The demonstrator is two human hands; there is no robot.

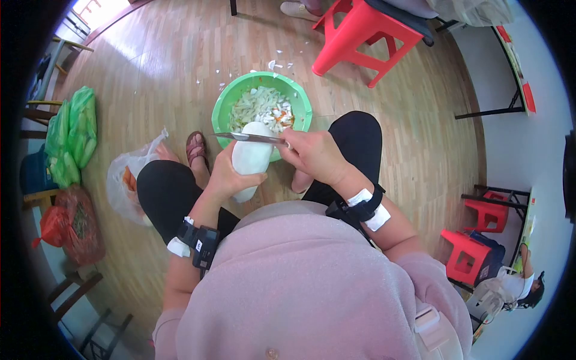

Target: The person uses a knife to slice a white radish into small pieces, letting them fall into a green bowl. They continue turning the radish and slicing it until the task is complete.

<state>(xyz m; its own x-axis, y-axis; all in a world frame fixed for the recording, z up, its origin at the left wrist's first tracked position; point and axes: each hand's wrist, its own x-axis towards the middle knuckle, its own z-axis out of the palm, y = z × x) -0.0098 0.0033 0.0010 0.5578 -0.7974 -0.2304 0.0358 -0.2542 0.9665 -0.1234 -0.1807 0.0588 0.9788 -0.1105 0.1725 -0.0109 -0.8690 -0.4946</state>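
My left hand (224, 175) is wrapped round a thick white radish (251, 158), which stands up at a slant over the near side of a green basin (305, 111). My right hand (316, 155) grips a knife (245, 137). Its blade lies across the upper part of the radish and points left. Whether the edge has cut into the flesh, I cannot tell. Inside the basin are many pale cut pieces (261, 106), with some orange bits among them. My right fingers hide the knife's handle.
White scraps (273, 65) lie on the wooden floor beyond the basin. A clear plastic bag (125, 183) sits left of my knee, with green bags (72, 135) and a red bag (54, 225) farther left. A red stool (366, 42) with a seated person is ahead right; another person (521, 285) is far right.
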